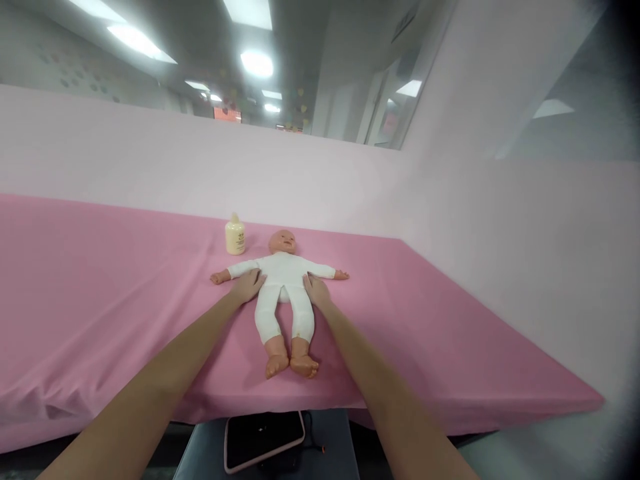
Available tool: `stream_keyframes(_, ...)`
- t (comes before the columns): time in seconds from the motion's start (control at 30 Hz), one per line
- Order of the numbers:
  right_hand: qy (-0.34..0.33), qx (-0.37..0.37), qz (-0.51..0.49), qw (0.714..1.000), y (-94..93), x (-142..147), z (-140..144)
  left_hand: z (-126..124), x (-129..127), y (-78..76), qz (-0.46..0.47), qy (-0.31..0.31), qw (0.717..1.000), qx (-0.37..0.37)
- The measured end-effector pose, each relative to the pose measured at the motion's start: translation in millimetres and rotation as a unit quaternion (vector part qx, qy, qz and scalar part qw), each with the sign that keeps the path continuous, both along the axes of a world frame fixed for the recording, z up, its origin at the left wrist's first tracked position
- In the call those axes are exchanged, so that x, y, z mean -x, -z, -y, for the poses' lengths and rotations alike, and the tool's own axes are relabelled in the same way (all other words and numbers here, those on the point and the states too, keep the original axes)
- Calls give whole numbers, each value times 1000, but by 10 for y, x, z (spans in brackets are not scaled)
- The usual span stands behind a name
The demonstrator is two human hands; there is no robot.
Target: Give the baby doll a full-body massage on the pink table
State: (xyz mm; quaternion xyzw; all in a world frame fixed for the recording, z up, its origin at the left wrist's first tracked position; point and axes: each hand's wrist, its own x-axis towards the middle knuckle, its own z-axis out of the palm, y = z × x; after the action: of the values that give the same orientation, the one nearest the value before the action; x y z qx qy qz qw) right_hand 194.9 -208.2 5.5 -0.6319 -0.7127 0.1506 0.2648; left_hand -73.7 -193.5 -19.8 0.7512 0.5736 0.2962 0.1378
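A baby doll (283, 287) in a white suit lies on its back on the pink-covered table (125, 287), head away from me, arms spread, bare feet toward the front edge. My left hand (247, 285) rests flat against the doll's side, under its outstretched arm. On the other side, my right hand (315, 289) lies flat against the torso in the same way. Both hands have their fingers extended and touch the doll without gripping it. A small cream bottle (235, 235) stands upright just beyond the doll's arm, left of its head.
A pale pink wall (150, 160) runs behind the table and turns along the right side. Below the table's front edge a dark tablet in a pink case (263, 439) lies on a grey seat. Pink cloth stretches wide to the left and right.
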Motion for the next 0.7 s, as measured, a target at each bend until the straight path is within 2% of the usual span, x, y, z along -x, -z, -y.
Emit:
stream_keyframes(0.1, 24, 10, 5, 1000, -23, -7, -140, -97, 73, -21, -28, 11, 999, 19)
stream_keyframes(0.27, 83, 38, 6, 996, -43, -84, -358, -291, 161, -20, -90, -12, 993, 70)
stream_keyframes(0.33, 114, 50, -29, 992, -56, -124, -459, -393, 171, -31, -117, -15, 988, 98)
stream_keyframes(0.4, 129, 49, -121, 983, -66, -162, -565, -494, 169, -40, -134, -14, 984, 114)
stream_keyframes(0.47, 110, 23, -254, 961, -62, -201, -662, -577, 156, -31, -140, -10, 984, 108)
stream_keyframes(0.57, 65, -36, -392, 917, -12, -267, -770, -643, 120, 37, -120, 10, 990, 69)
stream_keyframes(0.7, 21, -101, -529, 842, 116, -347, -853, -660, 79, 155, -24, 38, 998, -37)
